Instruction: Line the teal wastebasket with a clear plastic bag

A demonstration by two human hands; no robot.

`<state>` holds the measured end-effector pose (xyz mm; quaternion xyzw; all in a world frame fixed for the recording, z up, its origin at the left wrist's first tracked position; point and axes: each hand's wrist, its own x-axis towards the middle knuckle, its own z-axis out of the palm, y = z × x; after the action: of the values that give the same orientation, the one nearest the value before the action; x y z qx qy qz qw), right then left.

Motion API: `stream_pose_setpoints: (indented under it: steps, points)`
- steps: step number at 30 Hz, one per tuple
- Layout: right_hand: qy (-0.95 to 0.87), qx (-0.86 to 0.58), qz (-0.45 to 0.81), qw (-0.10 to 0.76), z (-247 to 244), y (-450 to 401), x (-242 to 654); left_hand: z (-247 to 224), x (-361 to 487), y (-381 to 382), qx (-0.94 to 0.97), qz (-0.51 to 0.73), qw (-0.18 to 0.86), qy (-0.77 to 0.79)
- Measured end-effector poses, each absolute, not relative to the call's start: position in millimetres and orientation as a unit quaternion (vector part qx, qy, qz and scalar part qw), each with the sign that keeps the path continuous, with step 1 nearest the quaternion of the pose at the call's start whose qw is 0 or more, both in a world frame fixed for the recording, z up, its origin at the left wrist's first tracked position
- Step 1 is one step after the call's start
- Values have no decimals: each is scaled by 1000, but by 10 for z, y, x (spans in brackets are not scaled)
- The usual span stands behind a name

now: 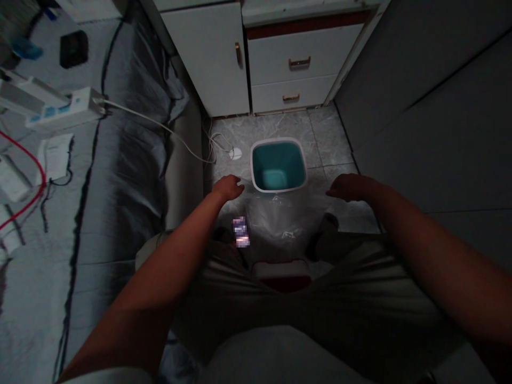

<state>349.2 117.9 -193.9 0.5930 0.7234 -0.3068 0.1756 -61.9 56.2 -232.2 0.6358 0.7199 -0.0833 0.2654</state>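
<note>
Left hand point(228, 188), right hand point(352, 186), plastic bag point(276, 218) between, teal bin point(278, 141) beyond

No readable text, label, brand or number anywhere. Faint printed lines on a white paper sheet point(56, 157) at far left, too small to make out. A small pixelated rectangle point(240, 232) beside a clear plastic bag point(276, 218), near and left of centre, blurred beyond reading. Nothing legible on the white power strip point(60, 114).

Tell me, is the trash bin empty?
Empty: the teal inside of the trash bin shows right down to its bottom, with nothing lying in it.
</note>
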Motion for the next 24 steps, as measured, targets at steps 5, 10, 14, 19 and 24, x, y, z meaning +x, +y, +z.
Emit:
stream_pose_setpoints:
  steps: [5, 10, 14, 19, 24]
  points:
    - [729, 558, -230, 323, -1844, 1158, 3279, -2282, -586, 604, 629, -100, 264, 724]
    - [786, 557, -123, 237, -1833, 1153, 3125, -2292, -539, 671, 639, -58, 272, 717]
    - [828, 538, -77, 135, -1882, 1104, 2947, -2330, -525, 721, 648, -27, 277, 709]
    - [869, 450, -126, 162, -2096, 1064, 2815, -2368, -556, 746, 642, 4, 275, 716]
    - [870, 433, -118, 205, -2289, 1075, 2724, -2411, -620, 747, 642, 22, 260, 721]
